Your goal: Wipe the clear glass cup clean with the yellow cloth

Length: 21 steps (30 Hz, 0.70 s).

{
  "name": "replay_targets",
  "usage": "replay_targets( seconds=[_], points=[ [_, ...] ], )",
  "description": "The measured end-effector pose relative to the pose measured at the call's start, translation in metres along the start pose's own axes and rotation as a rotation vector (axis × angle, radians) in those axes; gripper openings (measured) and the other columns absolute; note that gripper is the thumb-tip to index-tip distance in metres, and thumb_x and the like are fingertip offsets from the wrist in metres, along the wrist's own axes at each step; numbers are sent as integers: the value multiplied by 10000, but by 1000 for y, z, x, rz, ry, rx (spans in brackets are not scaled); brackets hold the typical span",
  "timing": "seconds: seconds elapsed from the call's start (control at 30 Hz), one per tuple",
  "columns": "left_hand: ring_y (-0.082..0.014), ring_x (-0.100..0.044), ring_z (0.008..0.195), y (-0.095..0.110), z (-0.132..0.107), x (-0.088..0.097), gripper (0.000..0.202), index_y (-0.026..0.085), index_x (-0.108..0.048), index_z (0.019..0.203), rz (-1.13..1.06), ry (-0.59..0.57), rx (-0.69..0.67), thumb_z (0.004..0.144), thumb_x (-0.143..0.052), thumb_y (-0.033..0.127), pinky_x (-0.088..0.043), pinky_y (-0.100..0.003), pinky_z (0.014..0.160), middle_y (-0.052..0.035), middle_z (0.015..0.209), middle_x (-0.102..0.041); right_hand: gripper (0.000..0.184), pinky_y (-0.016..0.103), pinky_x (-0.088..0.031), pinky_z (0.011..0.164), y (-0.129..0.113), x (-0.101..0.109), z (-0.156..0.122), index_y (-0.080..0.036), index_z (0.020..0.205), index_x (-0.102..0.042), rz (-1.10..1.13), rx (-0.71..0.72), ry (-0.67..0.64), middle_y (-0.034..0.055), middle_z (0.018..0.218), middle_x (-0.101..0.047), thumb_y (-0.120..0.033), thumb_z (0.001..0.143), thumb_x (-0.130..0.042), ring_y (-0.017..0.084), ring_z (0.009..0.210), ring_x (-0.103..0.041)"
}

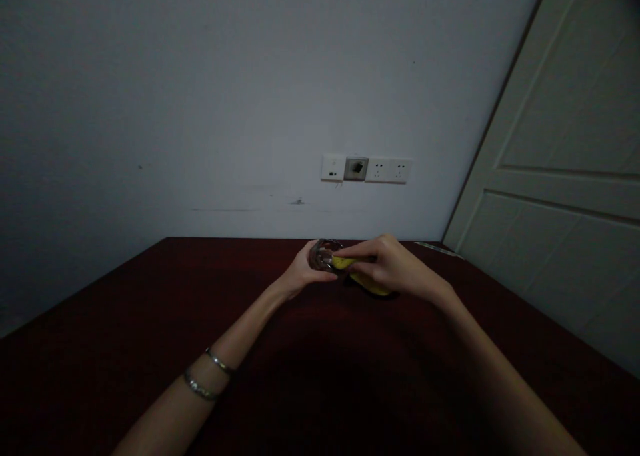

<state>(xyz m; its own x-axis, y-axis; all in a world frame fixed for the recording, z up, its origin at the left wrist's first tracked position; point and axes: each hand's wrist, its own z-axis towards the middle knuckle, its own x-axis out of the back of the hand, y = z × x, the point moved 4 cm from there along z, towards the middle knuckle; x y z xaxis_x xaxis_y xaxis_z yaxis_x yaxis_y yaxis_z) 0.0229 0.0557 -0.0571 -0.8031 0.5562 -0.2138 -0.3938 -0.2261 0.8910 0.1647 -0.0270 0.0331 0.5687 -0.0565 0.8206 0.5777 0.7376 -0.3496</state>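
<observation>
My left hand (301,271) is wrapped round a clear glass (320,255), which is tipped so its mouth faces right. My right hand (393,266) pinches a yellow cloth (344,263) and presses one end of it at the glass's mouth. The rest of the cloth hangs below my right fingers. How far the cloth reaches into the glass is hard to make out in the dim light. Both hands are over the far part of a dark red table (225,296).
A pale wall (225,109) stands behind the table, with a row of sockets (379,170) on it. At the right is a panelled door (565,149). A thin flat strip (439,248) lies at the table's far right corner.
</observation>
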Motion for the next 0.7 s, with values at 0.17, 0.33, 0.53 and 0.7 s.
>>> replay_targets(
  seconds=[0.17, 0.33, 0.53, 0.7],
  points=[
    [-198, -619, 923, -2, -1, -7, 710, 156, -536, 1066, -47, -7, 14, 437, -853, 66, -460, -369, 879, -70, 1036, -631, 277, 269, -539, 680, 18, 11, 2, -196, 1045, -725, -22, -128, 247, 44, 954, -760, -165, 812, -579, 176, 756, -711],
    [-211, -606, 951, 0, -1, -13, 738, 152, -536, 1065, -65, 16, 33, 409, -858, 53, -410, -404, 939, -66, 1048, -626, 310, 304, -527, 716, 31, 5, 7, -173, 1030, -723, -253, -121, 414, 104, 970, -752, -94, 799, -532, 222, 818, -714],
    [-184, -592, 900, 3, -2, -16, 698, 146, -544, 1020, -83, 26, 73, 403, -853, 45, -418, -364, 889, -41, 975, -623, 298, 282, -514, 744, 32, -14, 13, -199, 1036, -684, -266, 22, 314, 90, 966, -740, -90, 851, -479, 205, 859, -697],
    [-174, -590, 870, 3, -1, -18, 670, 142, -560, 1009, -109, -5, 96, 409, -841, 42, -419, -353, 875, -37, 948, -634, 349, 332, -534, 806, 28, -18, 12, -196, 1139, -640, -211, 147, 335, 104, 1060, -714, -86, 866, -453, 209, 939, -681]
  ],
)
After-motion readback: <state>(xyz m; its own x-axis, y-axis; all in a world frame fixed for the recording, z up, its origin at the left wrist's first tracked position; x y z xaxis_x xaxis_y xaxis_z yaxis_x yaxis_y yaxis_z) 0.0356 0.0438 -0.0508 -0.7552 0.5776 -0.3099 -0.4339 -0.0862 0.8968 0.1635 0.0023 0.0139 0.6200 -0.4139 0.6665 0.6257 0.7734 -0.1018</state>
